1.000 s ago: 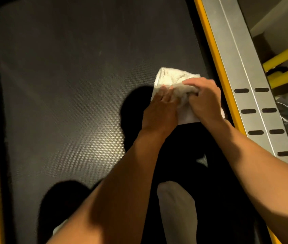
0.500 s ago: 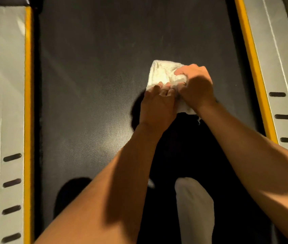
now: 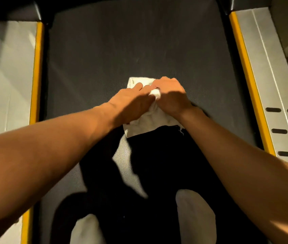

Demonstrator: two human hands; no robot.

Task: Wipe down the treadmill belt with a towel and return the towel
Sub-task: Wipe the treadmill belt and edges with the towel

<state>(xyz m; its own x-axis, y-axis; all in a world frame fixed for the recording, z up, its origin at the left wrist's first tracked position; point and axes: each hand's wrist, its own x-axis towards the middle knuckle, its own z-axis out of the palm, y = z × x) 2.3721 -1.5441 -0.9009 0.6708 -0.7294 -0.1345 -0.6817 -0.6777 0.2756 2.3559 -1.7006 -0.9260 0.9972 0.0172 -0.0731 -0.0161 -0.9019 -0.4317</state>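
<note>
A white towel [image 3: 148,123] lies flat on the dark treadmill belt [image 3: 122,46], near the belt's middle. My left hand [image 3: 130,103] presses down on the towel's left part with fingers laid over it. My right hand [image 3: 172,96] sits right beside it, fingers curled around a bunched fold of the towel. The two hands touch each other. Most of the towel's centre is hidden under them; its far edge and near edge show.
Grey side rails with yellow strips run along both sides, the left rail [image 3: 11,76] and the right rail [image 3: 269,76], the right one with dark slots. Two feet in white socks [image 3: 195,217] stand on the belt below my arms. Dark housing closes the belt's far end.
Both hands and the towel have slid left from beside the right rail to the belt's middle. The view has shifted, so both rails and the belt's far end now show.
</note>
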